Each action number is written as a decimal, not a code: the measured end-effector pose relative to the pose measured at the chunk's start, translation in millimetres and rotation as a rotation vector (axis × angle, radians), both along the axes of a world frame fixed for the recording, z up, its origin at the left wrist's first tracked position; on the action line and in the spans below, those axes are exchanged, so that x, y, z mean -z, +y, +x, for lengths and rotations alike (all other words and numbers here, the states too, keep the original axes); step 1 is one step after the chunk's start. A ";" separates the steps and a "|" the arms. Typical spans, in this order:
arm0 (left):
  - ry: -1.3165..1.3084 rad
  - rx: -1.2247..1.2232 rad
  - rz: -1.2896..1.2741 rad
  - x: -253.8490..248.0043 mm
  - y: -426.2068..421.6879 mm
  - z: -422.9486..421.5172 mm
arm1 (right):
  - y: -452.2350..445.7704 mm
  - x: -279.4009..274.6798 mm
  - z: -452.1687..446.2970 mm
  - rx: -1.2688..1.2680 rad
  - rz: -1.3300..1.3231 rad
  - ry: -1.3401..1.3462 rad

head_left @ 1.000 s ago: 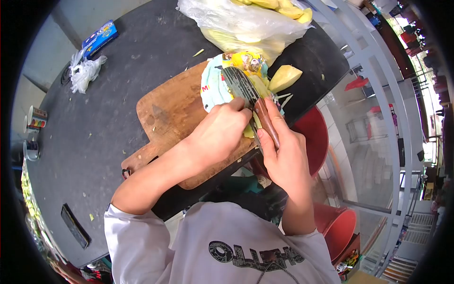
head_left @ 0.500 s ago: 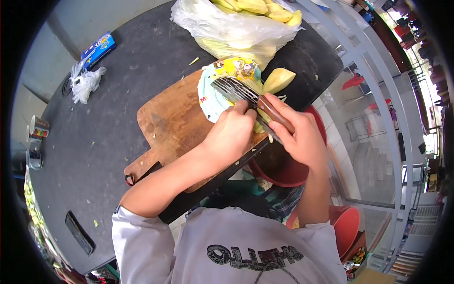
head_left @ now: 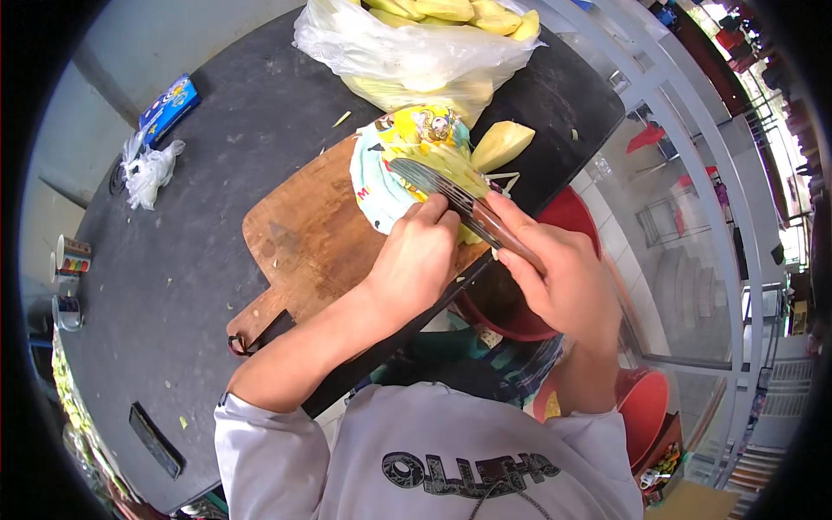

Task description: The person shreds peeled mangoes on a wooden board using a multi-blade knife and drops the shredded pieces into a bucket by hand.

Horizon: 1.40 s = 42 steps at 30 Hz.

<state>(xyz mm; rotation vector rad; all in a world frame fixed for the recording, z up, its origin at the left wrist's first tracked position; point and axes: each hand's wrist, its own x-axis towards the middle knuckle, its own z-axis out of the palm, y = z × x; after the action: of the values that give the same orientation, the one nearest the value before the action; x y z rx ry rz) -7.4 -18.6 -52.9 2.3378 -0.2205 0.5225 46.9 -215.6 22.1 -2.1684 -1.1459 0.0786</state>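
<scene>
My right hand (head_left: 563, 273) is wrapped round the brown handle of a knife (head_left: 426, 180), whose dark, slotted blade points up and left. Below the blade, my left hand (head_left: 420, 256) is closed, its fingers curled at the edge of a colourful printed cloth or sheet (head_left: 377, 191). What those fingers grip is hidden. Pale yellow cut pieces (head_left: 459, 165) lie on the sheet behind the blade. All this rests on the right end of a wooden cutting board (head_left: 303, 230). A peeled yellow wedge of fruit or vegetable (head_left: 503, 146) lies just beyond.
A plastic bag (head_left: 416, 65) full of peeled yellow pieces stands at the back. Below the table edge is a red bucket (head_left: 576, 221). Leftwards on the dark table (head_left: 156, 303) are a blue box (head_left: 169, 108), a crumpled bag (head_left: 152, 173), cups (head_left: 74, 254) and a phone-like black object (head_left: 156, 439).
The knife blade has tilted and its handle has dropped slightly, my right hand moving a little down and right. My left hand stays closed in nearly the same place. The view has shifted slightly.
</scene>
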 end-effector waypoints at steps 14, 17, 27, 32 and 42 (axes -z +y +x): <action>0.042 -0.004 -0.037 -1.5 -3.8 -6.4 | 15.5 20.4 7.2 0.007 0.195 0.136; -0.022 -0.037 -0.039 -1.3 -5.1 -6.8 | 10.5 6.9 0.1 0.003 0.040 0.117; 0.084 0.001 0.021 2.4 -2.5 -8.8 | 10.3 0.1 -7.2 0.070 0.110 0.143; 0.053 0.015 -0.012 0.5 -2.5 -7.7 | 19.4 20.5 -4.6 0.068 0.157 0.148; -0.041 -0.017 0.005 7.6 0.5 -6.1 | 20.4 26.7 -8.3 0.070 0.154 0.163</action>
<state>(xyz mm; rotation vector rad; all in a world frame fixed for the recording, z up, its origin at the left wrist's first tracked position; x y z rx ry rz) -13.5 -18.1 -60.5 2.3376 -0.2216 0.5799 38.6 -195.2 -4.6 -2.0241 -0.9517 0.1290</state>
